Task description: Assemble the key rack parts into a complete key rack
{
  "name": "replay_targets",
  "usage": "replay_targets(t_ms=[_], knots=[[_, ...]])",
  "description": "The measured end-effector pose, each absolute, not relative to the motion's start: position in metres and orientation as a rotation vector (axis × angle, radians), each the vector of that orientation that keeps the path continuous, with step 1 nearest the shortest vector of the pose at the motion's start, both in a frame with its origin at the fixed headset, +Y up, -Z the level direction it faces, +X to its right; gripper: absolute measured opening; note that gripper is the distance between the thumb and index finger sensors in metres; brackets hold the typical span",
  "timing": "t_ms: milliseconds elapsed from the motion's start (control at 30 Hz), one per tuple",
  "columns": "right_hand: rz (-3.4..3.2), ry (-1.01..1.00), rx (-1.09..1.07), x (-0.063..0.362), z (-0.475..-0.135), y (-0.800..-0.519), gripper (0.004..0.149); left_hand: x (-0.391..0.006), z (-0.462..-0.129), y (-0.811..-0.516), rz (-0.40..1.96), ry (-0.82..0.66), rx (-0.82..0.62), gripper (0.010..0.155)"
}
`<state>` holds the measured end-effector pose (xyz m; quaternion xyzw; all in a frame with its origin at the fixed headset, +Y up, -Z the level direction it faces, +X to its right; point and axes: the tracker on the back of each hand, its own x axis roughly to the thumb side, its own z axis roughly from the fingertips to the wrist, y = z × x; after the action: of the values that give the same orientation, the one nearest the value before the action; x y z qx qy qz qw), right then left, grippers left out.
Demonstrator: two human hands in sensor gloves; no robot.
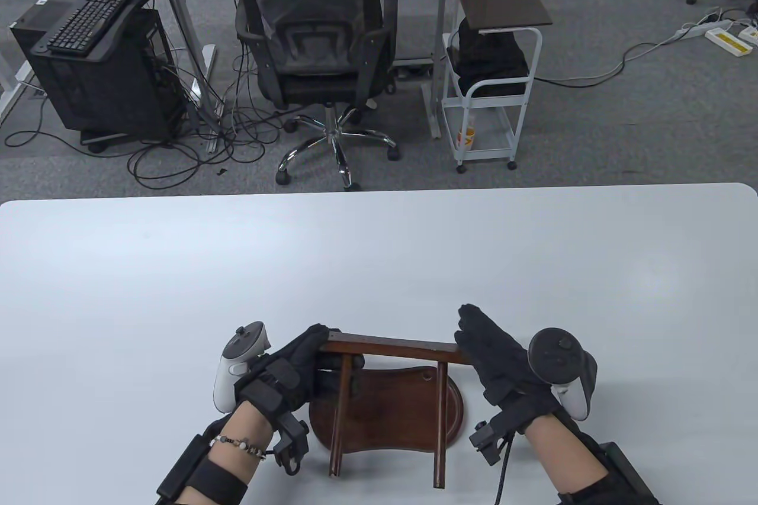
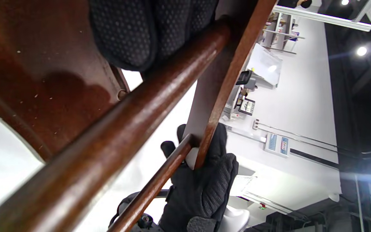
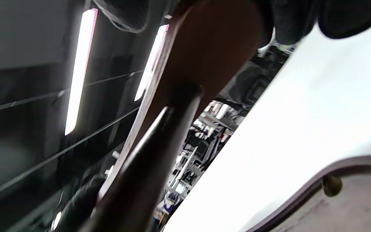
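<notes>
A white rounded-corner table [image 1: 379,244] stands on grey office carpet [image 1: 622,132]. Beyond it sit a black mesh swivel chair [image 1: 314,55], a black computer tower with keyboard [image 1: 95,55], a white wheeled trolley [image 1: 491,90], and tangled floor cables [image 1: 177,155]

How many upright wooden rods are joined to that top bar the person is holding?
2. The left rod runs down from the top bar beside the left hand; the right rod runs down near the right hand. Both cross over the wooden base.
</notes>
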<state>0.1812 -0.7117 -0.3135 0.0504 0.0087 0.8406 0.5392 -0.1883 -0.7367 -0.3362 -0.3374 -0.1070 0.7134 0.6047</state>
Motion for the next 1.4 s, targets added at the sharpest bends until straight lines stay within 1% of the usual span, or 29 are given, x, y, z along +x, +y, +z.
replay_targets(t_ms=[67,200,333,433,733,867,1067,1200,1333,1400], knots=[[1.928,0.073,0.054,0.186,-0.313,-0.716,0.082,-0.189,-0.337,-0.735,1.652,-0.266,-0.749,0.077],[1.700,0.239,-0.047,0.188,-0.312,-0.728,0.090,-0.190,-0.337,-0.731,1.650,-0.287,-0.670,0.077],[1.449,0.414,-0.047,0.180,-0.310,-0.738,0.090,-0.190,-0.337,-0.729,1.633,-0.304,-0.632,0.077],[1.345,0.483,-0.050,0.171,-0.308,-0.742,0.087,-0.188,-0.336,-0.728,1.615,-0.325,-0.629,0.077],[1.285,0.473,-0.083,0.169,-0.306,-0.743,0.076,-0.181,-0.333,-0.723,1.513,-0.405,-0.592,0.076],[1.274,0.446,-0.043,0.168,-0.308,-0.741,0.072,-0.182,-0.334,-0.722,1.506,-0.424,-0.583,0.076],[1.292,0.338,0.079,0.166,-0.312,-0.735,0.069,-0.183,-0.335,-0.718,1.484,-0.473,-0.531,0.074],[1.264,0.304,0.200,0.163,-0.315,-0.732,0.067,-0.187,-0.336,-0.716,1.478,-0.461,-0.483,0.076],[1.202,0.290,0.335,0.158,-0.318,-0.729,0.065,-0.190,-0.337,-0.716,1.505,-0.486,-0.460,0.066],[1.178,0.283,0.373,0.156,-0.319,-0.729,0.063,-0.191,-0.338,-0.716,1.520,-0.496,-0.437,0.065]])
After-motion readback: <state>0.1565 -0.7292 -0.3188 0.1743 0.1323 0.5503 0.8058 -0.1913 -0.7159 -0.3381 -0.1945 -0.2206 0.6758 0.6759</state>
